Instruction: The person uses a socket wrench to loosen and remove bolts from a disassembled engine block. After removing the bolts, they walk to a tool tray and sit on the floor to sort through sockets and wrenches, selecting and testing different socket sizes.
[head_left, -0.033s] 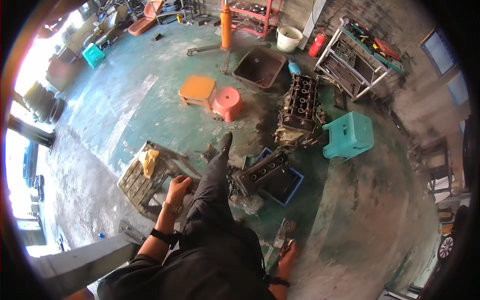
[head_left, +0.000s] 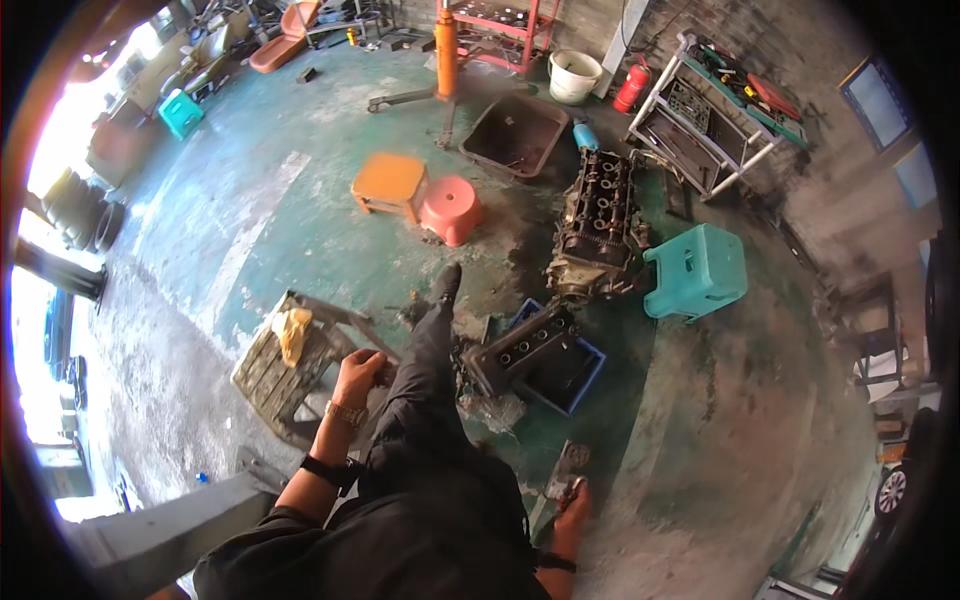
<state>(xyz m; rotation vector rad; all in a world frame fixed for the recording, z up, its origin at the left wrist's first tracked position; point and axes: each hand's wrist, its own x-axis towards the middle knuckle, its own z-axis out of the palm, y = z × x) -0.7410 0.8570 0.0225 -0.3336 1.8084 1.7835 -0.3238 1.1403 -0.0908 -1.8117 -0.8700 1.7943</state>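
My left hand (head_left: pixel 362 378) is closed beside my leg, at the edge of a weathered slatted stool (head_left: pixel 275 365) with a yellow cloth (head_left: pixel 293 335) on it; whatever it holds is hidden. My right hand (head_left: pixel 572 505) grips a flat grey metal part (head_left: pixel 568 462) low at my right side. Ahead of my foot (head_left: pixel 447 282), a dark valve cover (head_left: pixel 500 358) rests across a blue-rimmed crate (head_left: pixel 585 385). Beyond it lies a grimy engine assembly (head_left: pixel 592 225), beside a teal plastic stool (head_left: pixel 698 265).
An orange stool (head_left: pixel 388 175) and pink stool (head_left: pixel 450 205) stand ahead, near a dark tub (head_left: pixel 545 140) and orange hoist (head_left: pixel 446 55). A tool cart (head_left: pixel 690 135), red extinguisher (head_left: pixel 630 88) and white bucket (head_left: pixel 572 72) line the right back. A metal beam (head_left: pixel 170 530) crosses lower left.
The view has shifted very slightly. Both hands and the things around them look much the same.
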